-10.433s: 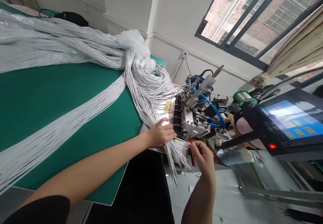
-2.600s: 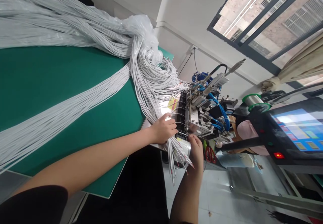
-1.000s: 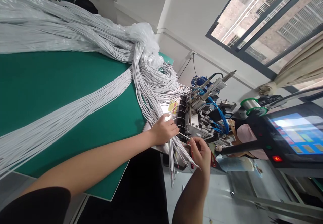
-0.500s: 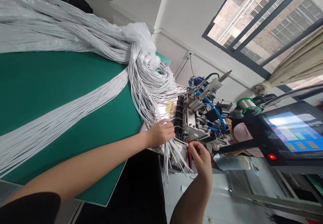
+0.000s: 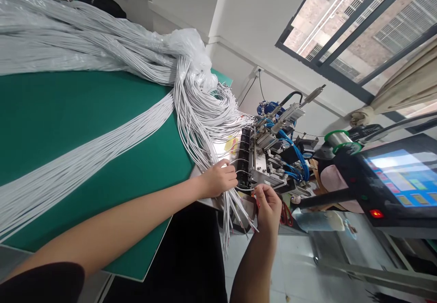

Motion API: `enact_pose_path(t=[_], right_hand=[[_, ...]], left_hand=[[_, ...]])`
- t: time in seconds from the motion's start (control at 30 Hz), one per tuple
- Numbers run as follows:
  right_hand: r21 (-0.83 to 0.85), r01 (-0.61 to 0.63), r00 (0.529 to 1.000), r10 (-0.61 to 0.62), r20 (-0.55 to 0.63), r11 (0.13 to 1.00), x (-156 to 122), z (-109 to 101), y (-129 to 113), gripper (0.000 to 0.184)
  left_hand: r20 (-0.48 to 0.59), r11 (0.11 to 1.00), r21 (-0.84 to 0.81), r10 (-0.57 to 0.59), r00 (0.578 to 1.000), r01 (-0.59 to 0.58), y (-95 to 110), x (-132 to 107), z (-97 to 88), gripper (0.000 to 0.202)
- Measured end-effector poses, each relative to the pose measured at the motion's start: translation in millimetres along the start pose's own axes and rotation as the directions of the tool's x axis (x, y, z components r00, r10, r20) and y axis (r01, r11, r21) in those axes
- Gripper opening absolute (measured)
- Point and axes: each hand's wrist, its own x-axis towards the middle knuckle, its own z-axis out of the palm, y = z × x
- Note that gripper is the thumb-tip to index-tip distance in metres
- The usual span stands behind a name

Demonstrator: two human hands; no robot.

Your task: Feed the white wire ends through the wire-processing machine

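Note:
My left hand [image 5: 220, 178] is closed round a bunch of thin white cables [image 5: 235, 209], whose loose ends hang below the fist. With thumb and finger pinched, my right hand [image 5: 269, 199] holds the end of a single white cable [image 5: 245, 189] at the near corner of a machine [image 5: 261, 157]. Along that machine's side runs a black slotted strip [image 5: 243, 157], and several cables cross it. Behind my left hand the main cable bundle [image 5: 201, 107] spills out of a clear plastic bag [image 5: 193, 50].
A green-topped table [image 5: 85, 102] carries a long spread of cables on the left. To the right stand a lit touch screen [image 5: 406, 175] on an arm and a solder-like wire spool [image 5: 341, 141]. A window [image 5: 362, 25] is set in the wall.
My right hand has moved slightly up and left, bringing the pinched cable end closer to the machine's corner. My left hand keeps its grip almost in place. The view has shifted slightly.

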Motion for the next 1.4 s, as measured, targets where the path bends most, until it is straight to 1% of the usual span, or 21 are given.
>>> enact_pose_path(t=[0.13,0.23,0.33,0.43,0.53,0.63,0.77,0.9,0.97,1.07,1.13,1.2,1.27,1.33,1.4], right_hand=[[-0.007,0.000,1.000,0.000,0.024,1.000,-0.2,4.9,-3.6,0.025],[-0.035,-0.002,1.000,0.003,0.016,0.999,-0.1,0.6,-1.9,0.025],[-0.170,0.017,1.000,-0.020,-0.016,0.985,2.3,-9.4,4.7,0.025],[-0.342,0.059,0.997,-0.071,-0.023,0.938,5.9,-18.1,12.7,0.026],[-0.386,0.058,0.998,-0.058,0.011,0.921,8.2,-21.0,20.1,0.027],[-0.340,0.005,1.000,0.004,0.025,0.940,8.9,-20.1,28.2,0.029],[-0.212,-0.069,0.994,0.085,0.070,0.975,10.0,-18.3,40.4,0.031],[-0.078,-0.106,0.987,0.114,0.112,0.991,11.2,-16.2,48.1,0.032],[-0.063,-0.093,0.991,0.099,0.093,0.994,11.1,-15.0,49.2,0.032],[-0.104,-0.059,0.996,0.065,0.062,0.993,10.3,-13.8,49.1,0.032],[-0.109,-0.061,0.996,0.067,0.057,0.992,9.9,-13.2,49.0,0.033],[-0.072,-0.097,0.993,0.102,0.062,0.993,9.9,-12.0,49.3,0.033],[-0.005,-0.159,0.985,0.159,0.060,0.987,10.5,-9.6,49.9,0.032],[0.063,-0.219,0.975,0.216,0.043,0.974,11.4,-5.9,50.0,0.032],[0.106,-0.250,0.968,0.249,0.025,0.962,12.4,-1.6,49.4,0.033]], left_hand=[[0.033,1.000,0.004,0.006,0.999,-0.007,-0.4,0.0,0.2,0.016],[0.025,1.000,-0.002,0.010,1.000,-0.009,-0.4,0.0,-0.5,0.017],[0.017,1.000,-0.010,0.020,1.000,-0.020,0.1,0.3,-1.9,0.024],[0.017,1.000,-0.010,0.007,1.000,-0.007,1.2,0.3,-2.6,0.029],[0.018,1.000,-0.020,-0.013,1.000,0.013,2.7,-0.2,-0.9,0.031],[0.052,0.999,-0.030,-0.025,0.998,0.026,3.5,-1.0,1.5,0.032],[0.106,0.997,-0.057,-0.045,0.993,0.052,3.2,-1.2,3.0,0.036],[0.134,0.995,-0.076,-0.060,0.989,0.071,2.3,-1.1,3.9,0.039],[0.128,0.994,-0.078,-0.062,0.990,0.073,2.1,-1.2,4.3,0.038],[0.121,0.996,-0.069,-0.054,0.991,0.063,2.1,-1.5,4.2,0.038],[0.124,0.996,-0.063,-0.055,0.991,0.063,2.4,-1.5,3.8,0.038],[0.135,0.995,-0.067,-0.063,0.989,0.072,2.7,-1.4,3.4,0.039],[0.151,0.994,-0.077,-0.070,0.986,0.082,3.2,-1.0,2.8,0.039],[0.166,0.992,-0.085,-0.076,0.983,0.091,3.7,-0.2,1.8,0.038],[0.172,0.991,-0.088,-0.084,0.982,0.100,4.0,0.7,0.8,0.037]])
